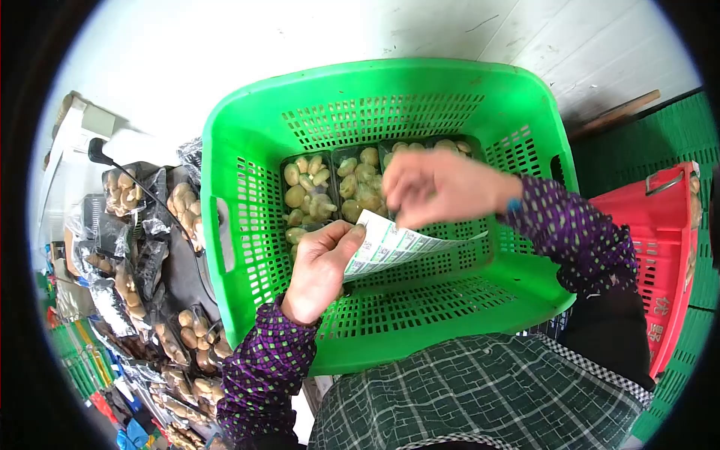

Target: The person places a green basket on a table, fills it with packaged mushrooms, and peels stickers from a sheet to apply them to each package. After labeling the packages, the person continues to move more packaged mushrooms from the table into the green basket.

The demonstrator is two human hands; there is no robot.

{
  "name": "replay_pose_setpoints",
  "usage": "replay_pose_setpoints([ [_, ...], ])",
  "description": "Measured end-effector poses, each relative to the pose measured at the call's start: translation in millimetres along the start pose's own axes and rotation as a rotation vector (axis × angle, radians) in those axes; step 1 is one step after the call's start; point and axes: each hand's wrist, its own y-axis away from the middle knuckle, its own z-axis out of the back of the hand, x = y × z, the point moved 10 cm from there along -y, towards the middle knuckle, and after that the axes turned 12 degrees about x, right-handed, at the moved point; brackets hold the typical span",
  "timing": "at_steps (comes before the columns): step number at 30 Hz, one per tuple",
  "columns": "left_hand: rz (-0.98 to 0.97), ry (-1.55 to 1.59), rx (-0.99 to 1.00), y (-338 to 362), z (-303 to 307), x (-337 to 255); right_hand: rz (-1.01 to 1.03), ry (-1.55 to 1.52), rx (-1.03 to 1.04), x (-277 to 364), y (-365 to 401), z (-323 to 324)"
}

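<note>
My left hand (pixel 322 266) pinches the left edge of a sheet of printed labels (pixel 397 244), its thumb on top. The sheet is held over a green basket (pixel 420 330) and curls at its right end. Just above the sheet is my right hand (pixel 442 187), smeared by motion, its fingers curled; whether it holds a label cannot be made out. Below the hands, black trays of mushrooms (pixel 307 184) under clear film stand in a row along the basket's far side. My right hand hides part of the trays.
Many wrapped mushroom packs (pixel 191 330) lie on the left, with a black cable or handle (pixel 101 152) over them. A red crate (pixel 660 255) stands at the right on green slatted flooring (pixel 675 142). Behind the basket is a white surface (pixel 300 37).
</note>
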Motion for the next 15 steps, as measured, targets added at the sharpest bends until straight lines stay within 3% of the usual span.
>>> replay_pose_setpoints([
  [2, -0.011, 0.004, 0.004, 0.0, 0.5, 0.3, 0.034, 0.03, 0.055, 8.5, 2.2, -26.3],
  [4, -0.022, 0.023, 0.005, 0.7, 1.2, 1.9, 0.191, 0.255, -0.126, 21.1, 8.4, -23.7],
  [7, -0.018, 0.037, 0.035, -1.2, -1.4, 3.9, 0.28, 0.5, -0.171, 33.2, 18.2, -28.0],
  [15, 0.061, 0.021, 0.075, -6.0, -9.7, 24.3, 0.408, 0.682, -0.218, 36.8, 37.5, -47.0],
])
